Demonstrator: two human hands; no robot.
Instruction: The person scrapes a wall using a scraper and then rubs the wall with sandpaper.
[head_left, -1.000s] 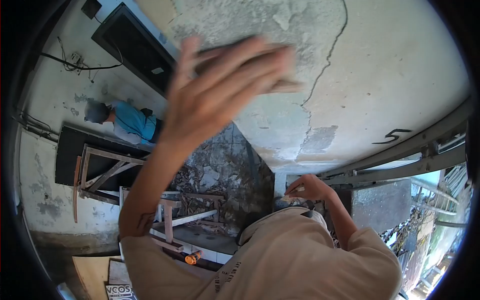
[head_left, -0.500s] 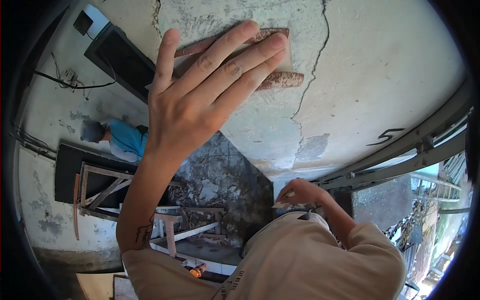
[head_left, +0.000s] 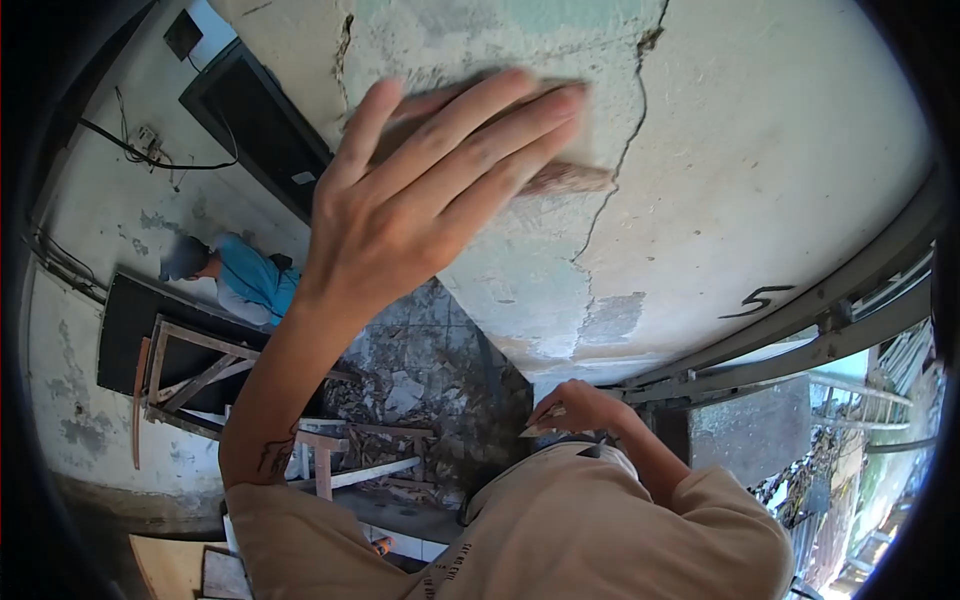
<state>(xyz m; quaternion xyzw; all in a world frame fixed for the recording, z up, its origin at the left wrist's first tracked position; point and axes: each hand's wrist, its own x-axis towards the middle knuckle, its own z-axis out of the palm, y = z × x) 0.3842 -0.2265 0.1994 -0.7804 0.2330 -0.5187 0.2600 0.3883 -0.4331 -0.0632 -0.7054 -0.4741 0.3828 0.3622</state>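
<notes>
My left hand (head_left: 390,210) lies over a sheet of sandpaper (head_left: 565,178), pressing it to the wall. Its fingers are stretched and spread; the thumb is hidden. Brown, dusty edges of the sheet curl up above and below the fingers. Underneath is the patchy plaster wall (head_left: 720,120), with a long crack running just right of the sandpaper. Low down near my waist, my right hand (head_left: 585,408) is closed around what looks like a small scraper (head_left: 530,431). Only its thin pale edge shows; its handle is hidden in the fingers.
A person in a blue top (head_left: 255,275) is at the left. Wooden frames (head_left: 205,375) stand below them, and a dark panel (head_left: 255,125) leans on the left wall. Debris covers the tiled floor (head_left: 405,395). A metal rail (head_left: 760,355) curves along the right.
My left hand and the sandpaper have shifted slightly across the wall toward the crack, with some blur. My right hand still holds the scraper low down. The whole view has tilted a little.
</notes>
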